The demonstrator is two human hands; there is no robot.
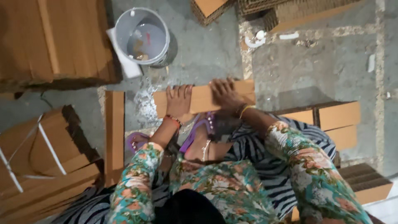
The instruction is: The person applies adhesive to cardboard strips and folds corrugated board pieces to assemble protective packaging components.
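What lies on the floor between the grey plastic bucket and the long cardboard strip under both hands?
In the head view, only concrete floor with white splatter lies between the grey plastic bucket and the cardboard strip.

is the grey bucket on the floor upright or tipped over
Upright: the grey bucket stands on its base, its round open mouth facing up at the camera, with some liquid visible inside.

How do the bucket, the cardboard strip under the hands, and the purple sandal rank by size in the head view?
1. Cardboard strip, the longest.
2. Bucket, about as large in area, so these two are unsure.
3. Purple sandal, mostly hidden, smallest showing.
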